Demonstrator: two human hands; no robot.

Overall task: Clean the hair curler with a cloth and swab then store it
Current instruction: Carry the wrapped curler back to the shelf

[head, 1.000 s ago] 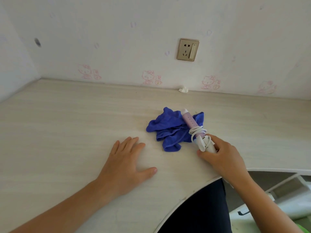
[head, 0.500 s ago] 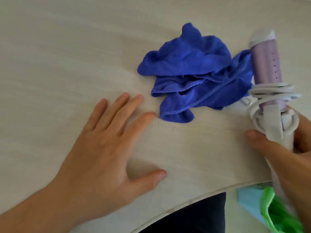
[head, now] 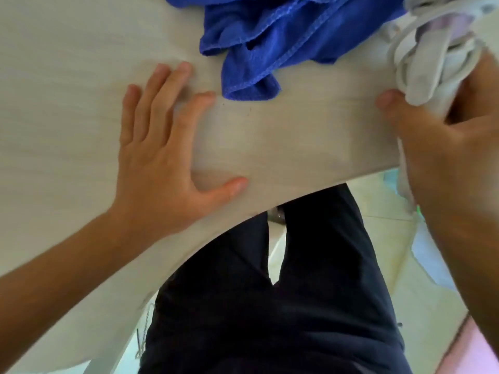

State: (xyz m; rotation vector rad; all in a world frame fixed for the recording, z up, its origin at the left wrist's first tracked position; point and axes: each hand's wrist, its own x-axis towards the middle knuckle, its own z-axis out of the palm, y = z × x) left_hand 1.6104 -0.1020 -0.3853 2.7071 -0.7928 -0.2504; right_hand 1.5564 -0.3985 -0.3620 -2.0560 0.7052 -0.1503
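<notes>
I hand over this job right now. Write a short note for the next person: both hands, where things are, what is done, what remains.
Left hand: flat on the table, holding nothing.
Right hand: grips the hair curler near the table's edge; cord wound round it.
Cloth: crumpled on the table beside the curler, unheld.
Swab: not in view.
Done: nothing that shows. Left: wipe, swab, store.

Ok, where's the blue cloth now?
In the head view the blue cloth lies on the desk, top centre, between the left hand and the curler in the right hand.
</notes>
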